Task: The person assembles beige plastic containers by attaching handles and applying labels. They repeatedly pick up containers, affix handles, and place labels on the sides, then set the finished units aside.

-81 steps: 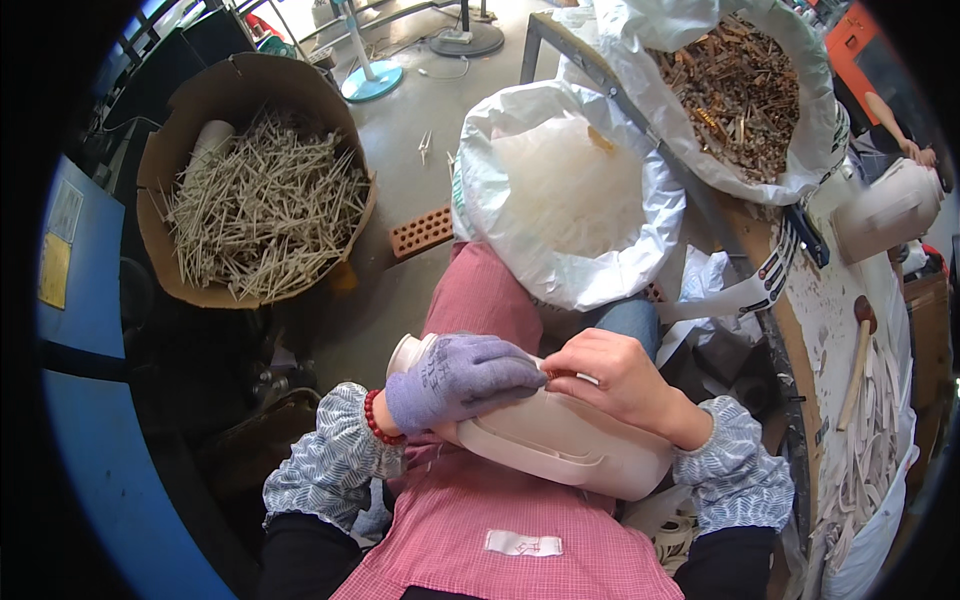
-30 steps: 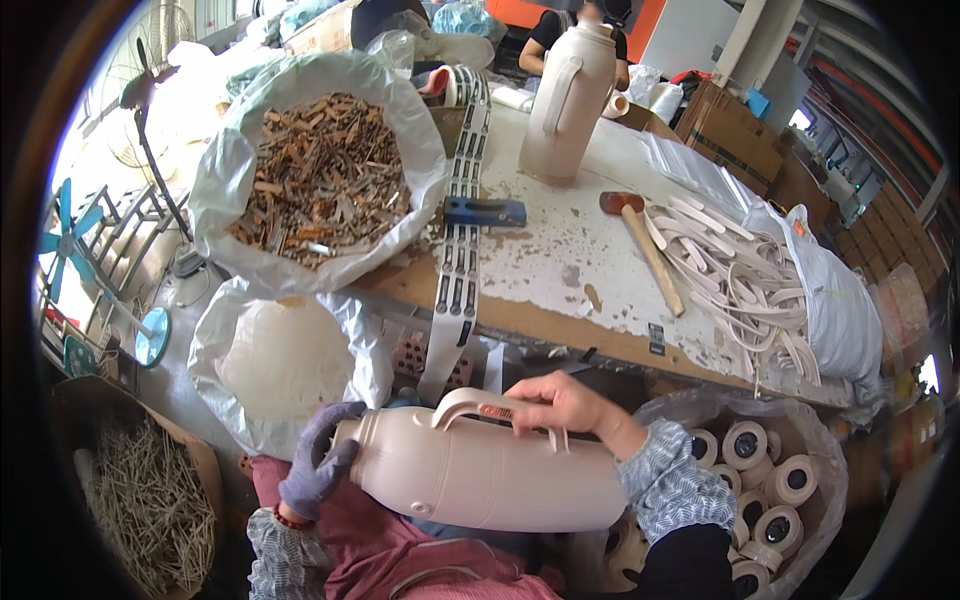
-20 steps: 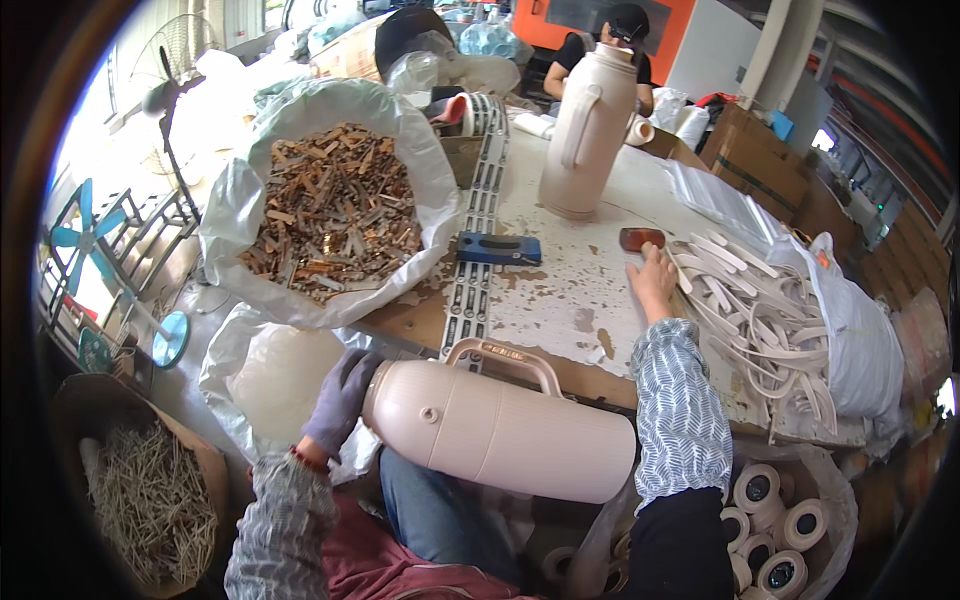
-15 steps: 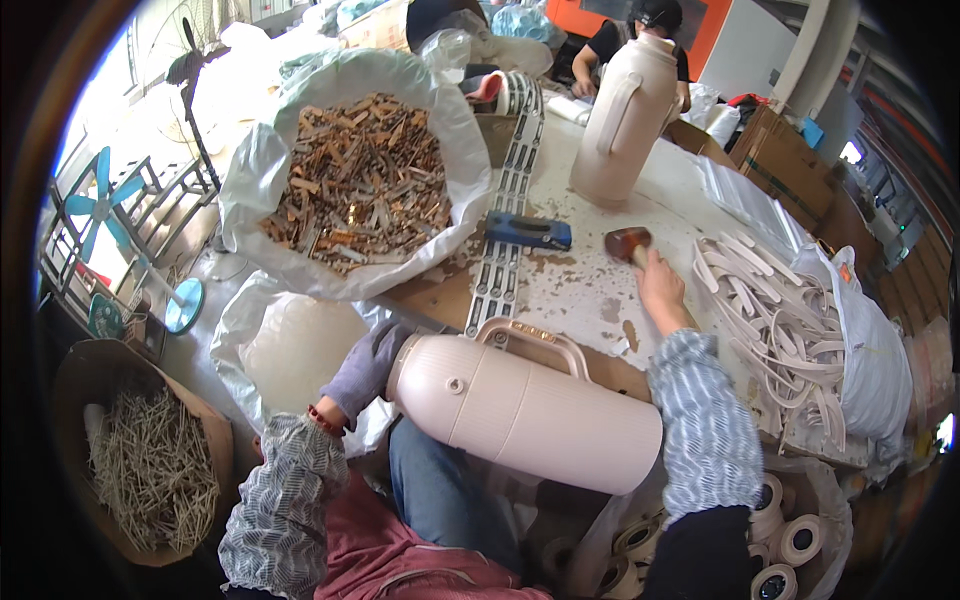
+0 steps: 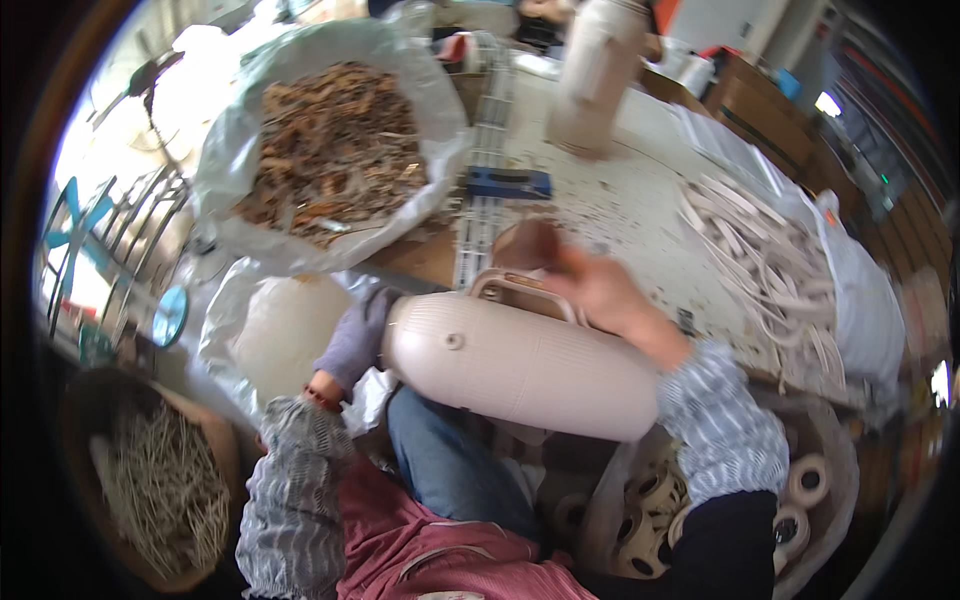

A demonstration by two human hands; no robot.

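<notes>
A pale pink thermos flask [image 5: 530,365] with a side handle lies on its side across my lap at the table's edge. My left hand [image 5: 357,335], in a grey-purple glove, grips its left end; the fingers there are partly hidden. Just above the flask's handle, my bare right hand [image 5: 612,298] is closed round a mallet with a dark reddish-brown head [image 5: 526,246]. Motion blurs the mallet and this hand. Whether the mallet head touches the flask, I cannot tell.
Another flask [image 5: 597,85] stands upright farther back. A blue tool [image 5: 508,183] lies beside a slotted metal strip [image 5: 480,225]. Left are a sack of brown scraps [image 5: 335,150] and a carton of thin pale sticks [image 5: 165,490]. Pale curved strips [image 5: 755,265] lie right, above bagged ring-shaped parts [image 5: 808,480].
My right hand has swung the mallet leftward from over the table to just above the flask's handle. The view has shifted slightly; my left hand keeps its hold.
</notes>
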